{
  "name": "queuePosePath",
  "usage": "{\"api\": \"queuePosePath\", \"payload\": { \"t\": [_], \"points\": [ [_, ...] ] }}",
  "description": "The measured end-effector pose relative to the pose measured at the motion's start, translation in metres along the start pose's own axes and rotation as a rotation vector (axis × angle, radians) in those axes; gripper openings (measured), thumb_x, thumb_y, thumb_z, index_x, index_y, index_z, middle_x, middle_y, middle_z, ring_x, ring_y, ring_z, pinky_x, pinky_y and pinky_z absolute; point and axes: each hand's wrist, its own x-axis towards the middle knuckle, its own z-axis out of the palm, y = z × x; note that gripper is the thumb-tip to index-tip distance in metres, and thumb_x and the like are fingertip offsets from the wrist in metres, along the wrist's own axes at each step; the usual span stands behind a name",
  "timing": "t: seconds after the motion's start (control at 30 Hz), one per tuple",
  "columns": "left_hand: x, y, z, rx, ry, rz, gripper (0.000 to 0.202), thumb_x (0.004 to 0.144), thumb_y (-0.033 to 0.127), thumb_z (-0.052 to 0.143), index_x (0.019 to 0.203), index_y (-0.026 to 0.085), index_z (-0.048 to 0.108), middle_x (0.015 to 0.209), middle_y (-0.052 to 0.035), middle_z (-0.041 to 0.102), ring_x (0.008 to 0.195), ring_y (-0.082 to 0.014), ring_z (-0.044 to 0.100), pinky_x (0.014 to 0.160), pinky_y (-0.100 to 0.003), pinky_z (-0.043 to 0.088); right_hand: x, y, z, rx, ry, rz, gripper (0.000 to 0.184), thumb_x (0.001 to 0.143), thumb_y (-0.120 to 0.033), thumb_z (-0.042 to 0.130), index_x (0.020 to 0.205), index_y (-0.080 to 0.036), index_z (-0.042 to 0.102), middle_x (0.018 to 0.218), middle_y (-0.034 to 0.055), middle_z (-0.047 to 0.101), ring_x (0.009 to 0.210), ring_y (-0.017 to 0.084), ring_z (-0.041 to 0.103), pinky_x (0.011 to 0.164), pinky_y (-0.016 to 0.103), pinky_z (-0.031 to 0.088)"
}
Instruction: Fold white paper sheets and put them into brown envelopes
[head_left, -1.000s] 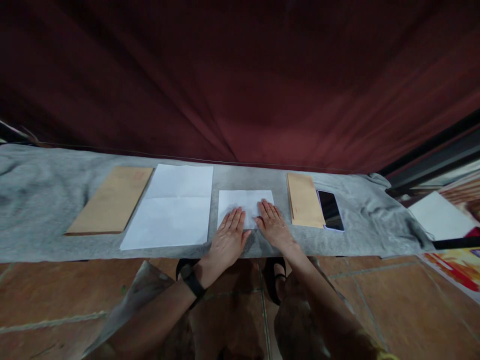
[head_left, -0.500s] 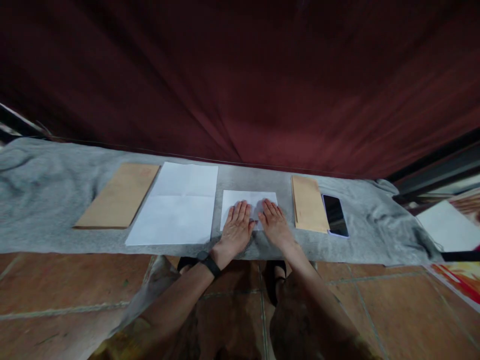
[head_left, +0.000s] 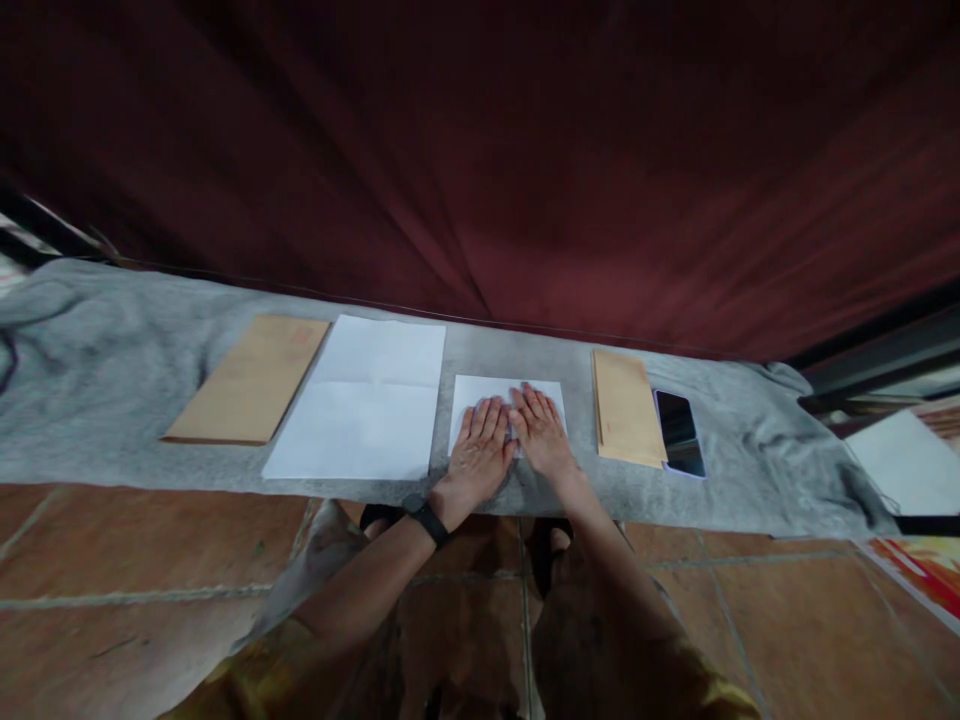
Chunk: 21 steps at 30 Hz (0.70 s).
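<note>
A small white sheet of paper [head_left: 480, 388], seemingly folded, lies flat on the grey cloth [head_left: 517, 350] in front of me. My left hand [head_left: 482, 445] rests palm down on its left and near part, fingers stretched out. Beside it, my right hand [head_left: 541, 428] lies flat on the right part, its fingers pointing away and a little left. The two hands nearly touch, and they cover much of the sheet's near edge. To the left is a stack of larger white paper [head_left: 367, 410] with a crease across its middle.
A large brown envelope [head_left: 247, 385] lies at the far left. Smaller brown envelopes [head_left: 628, 410] are on the right, with a phone [head_left: 679, 430] beside them. Behind the bench hangs a dark red cloth [head_left: 510, 180]. Tiled floor [head_left: 150, 570] shows below.
My right hand has slid left across the small sheet, closer to my left hand. Both hands stay flat on it. The whole view has shifted and tilted slightly.
</note>
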Motion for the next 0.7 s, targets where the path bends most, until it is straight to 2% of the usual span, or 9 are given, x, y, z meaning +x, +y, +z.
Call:
{"api": "queuePosePath", "payload": {
  "t": [0.23,0.43,0.57,0.7],
  "points": [
    [-0.008,0.0,-0.005,0.027,0.032,-0.022,0.061,0.102,0.041,0.04,0.156,0.013,0.037,0.166,-0.013,0.029,0.156,-0.0295,0.022,0.127,-0.054,0.019,-0.003,0.033,0.003,-0.176,0.119,0.06,0.057,0.107,-0.041,0.031,0.157,-0.014,0.038,0.164,0.0158,0.033,0.151,0.03,0.033,0.122,0.051,0.025],
    [-0.016,-0.002,-0.013,0.037,0.016,-0.004,0.057,0.102,0.039,0.041,0.154,0.016,0.04,0.166,-0.0117,0.03,0.155,-0.0304,0.024,0.127,-0.056,0.018,-0.005,0.056,0.004,-0.195,0.173,0.094,0.058,0.105,-0.04,0.034,0.154,-0.009,0.041,0.16,0.0188,0.04,0.148,0.032,0.036,0.12,0.052,0.03],
    [-0.026,0.005,-0.019,0.029,0.006,0.099,0.055,0.101,0.035,0.043,0.153,0.019,0.043,0.166,-0.009,0.031,0.156,-0.0272,0.021,0.128,-0.055,0.015,0.001,0.059,0.001,-0.137,0.19,0.156,0.06,0.103,-0.04,0.037,0.152,-0.005,0.041,0.155,0.0225,0.046,0.145,0.033,0.04,0.116,0.051,0.035],
    [-0.035,0.011,-0.019,0.03,-0.004,0.186,0.053,0.103,0.04,0.041,0.151,0.02,0.046,0.165,-0.007,0.034,0.155,-0.0269,0.024,0.129,-0.053,0.016,0.012,0.051,-0.006,-0.08,0.166,0.264,0.059,0.101,-0.035,0.041,0.15,-0.001,0.041,0.143,0.0262,0.057,0.134,0.034,0.051,0.109,0.048,0.042]
  ]
}}
